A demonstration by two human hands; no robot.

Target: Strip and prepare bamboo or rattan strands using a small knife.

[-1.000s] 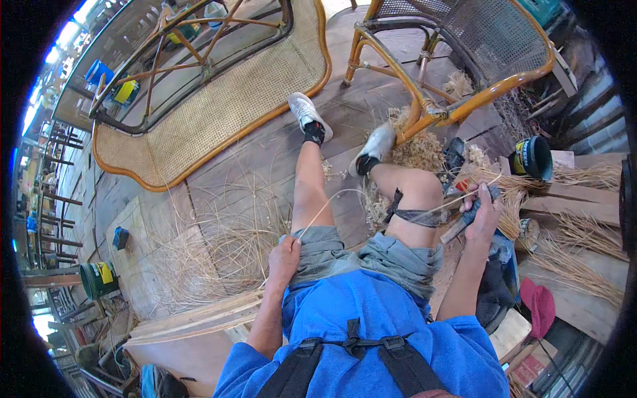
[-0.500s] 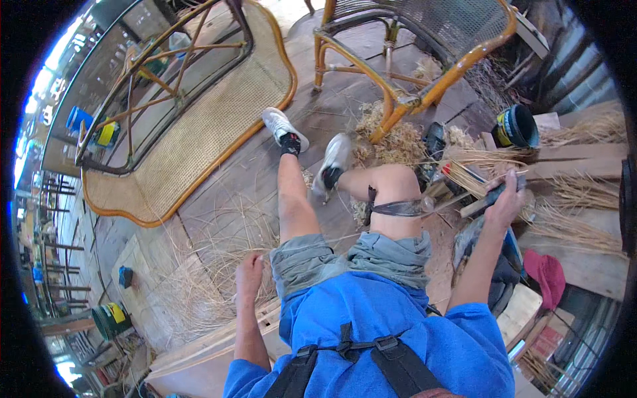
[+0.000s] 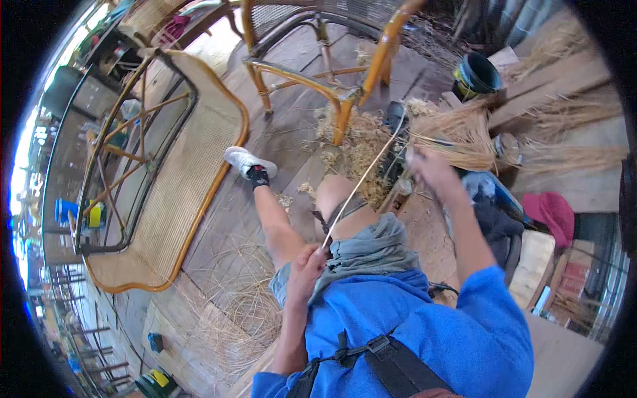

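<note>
While taut, cane strand (image 3: 361, 179) (between left hand (image 3: 306, 260), right hand (image 3: 428, 167))

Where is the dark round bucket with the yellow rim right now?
In the head view, the dark round bucket with the yellow rim stands upper right on the wooden floor, just right of the rattan chair frame.
</note>
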